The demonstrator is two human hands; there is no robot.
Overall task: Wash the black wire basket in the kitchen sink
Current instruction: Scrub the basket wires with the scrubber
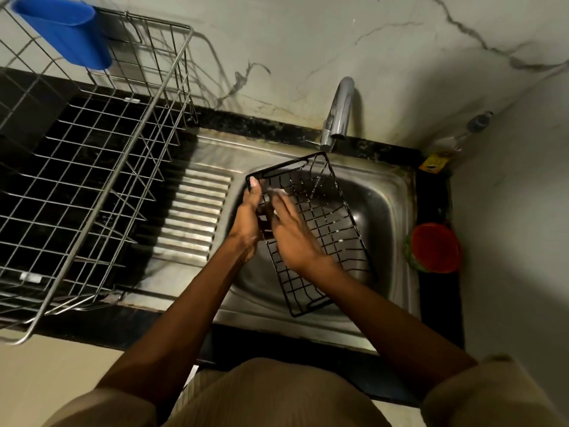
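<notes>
While held tilted over the steel sink bowl, black wire basket running lengthwise from just under the tap down to the sink's near rim, far handle end raised, near end low over the bowl's front edge. Left hand gripping the basket's left long side, thumb hooked over the top rim near the far corner, fingers curled under. Right hand laid inside the basket with fingers straight and flat against the wire floor, tips close to the left hand; blurred at the fingertips, so whether anything is held there cannot be told. Basket's right long edge clear of the bowl's right wall, with bare steel showing between them; likewise a strip of bowl open at the far right corner. To the left, ribbed drainboard bare beside the bowl, then a large silver wire dish rack overhanging the black counter, a blue cup hung on its far corner. On the right counter edge, a red-lidded container close beside the sink rim.
</notes>
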